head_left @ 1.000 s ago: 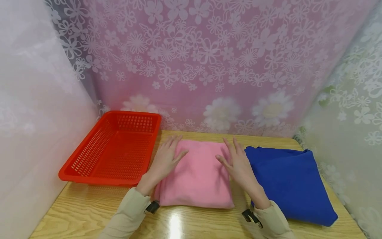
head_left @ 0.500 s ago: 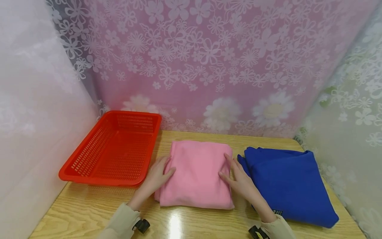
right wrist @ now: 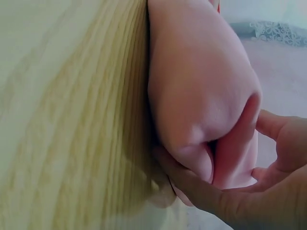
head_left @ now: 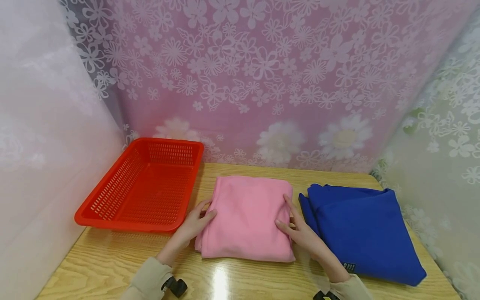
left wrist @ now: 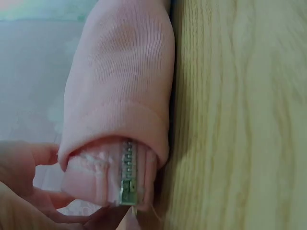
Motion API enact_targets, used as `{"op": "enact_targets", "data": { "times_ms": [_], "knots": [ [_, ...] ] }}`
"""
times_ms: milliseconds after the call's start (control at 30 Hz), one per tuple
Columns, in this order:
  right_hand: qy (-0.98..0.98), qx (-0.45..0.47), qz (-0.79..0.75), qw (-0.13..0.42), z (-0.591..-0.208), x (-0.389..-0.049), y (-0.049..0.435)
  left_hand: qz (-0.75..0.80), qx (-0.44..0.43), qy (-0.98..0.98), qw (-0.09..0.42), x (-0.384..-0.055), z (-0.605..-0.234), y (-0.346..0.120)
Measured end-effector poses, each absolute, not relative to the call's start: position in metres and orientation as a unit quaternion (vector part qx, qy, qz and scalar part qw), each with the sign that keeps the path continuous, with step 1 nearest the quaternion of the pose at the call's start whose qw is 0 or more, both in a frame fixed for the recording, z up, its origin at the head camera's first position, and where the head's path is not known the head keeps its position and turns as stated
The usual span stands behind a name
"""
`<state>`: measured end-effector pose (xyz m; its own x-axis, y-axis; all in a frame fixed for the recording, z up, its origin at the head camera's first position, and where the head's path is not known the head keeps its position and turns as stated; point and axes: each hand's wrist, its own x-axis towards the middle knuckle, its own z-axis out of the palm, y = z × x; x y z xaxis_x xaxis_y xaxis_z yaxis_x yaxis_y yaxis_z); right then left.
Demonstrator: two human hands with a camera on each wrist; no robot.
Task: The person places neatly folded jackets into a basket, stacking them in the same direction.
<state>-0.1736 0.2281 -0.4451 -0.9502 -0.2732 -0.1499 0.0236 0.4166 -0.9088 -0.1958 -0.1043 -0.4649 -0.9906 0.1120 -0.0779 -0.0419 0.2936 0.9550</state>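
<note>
Both hands have slid from the top to the sides: left hand (head_left: 193, 225) and right hand (head_left: 303, 235) grasp the pink garment (head_left: 245, 218) on the wooden table (head_left: 112, 262), red basket (head_left: 144, 187) at ten o'clock.

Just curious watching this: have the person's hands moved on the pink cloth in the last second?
Yes. The left hand and right hand slid from the top of the pink cloth toward the near table edge, now gripping its sides.

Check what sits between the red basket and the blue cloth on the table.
The folded pink garment lies between the red basket and the blue cloth, with the left hand and right hand gripping its sides. Head view shows it.
</note>
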Motion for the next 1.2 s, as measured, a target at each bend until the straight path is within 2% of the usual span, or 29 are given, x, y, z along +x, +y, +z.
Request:
{"op": "enact_targets", "data": {
  "times_ms": [333,1200],
  "knots": [
    [0.788,-0.059,-0.591,0.163,-0.446,-0.175,0.230,0.636,-0.001,0.762,0.123,-0.195,-0.469,-0.099],
    [0.744,-0.042,-0.645,0.167,-0.435,-0.168,0.247,0.732,-0.001,0.665,0.151,-0.187,-0.458,-0.096]
  ]
}}
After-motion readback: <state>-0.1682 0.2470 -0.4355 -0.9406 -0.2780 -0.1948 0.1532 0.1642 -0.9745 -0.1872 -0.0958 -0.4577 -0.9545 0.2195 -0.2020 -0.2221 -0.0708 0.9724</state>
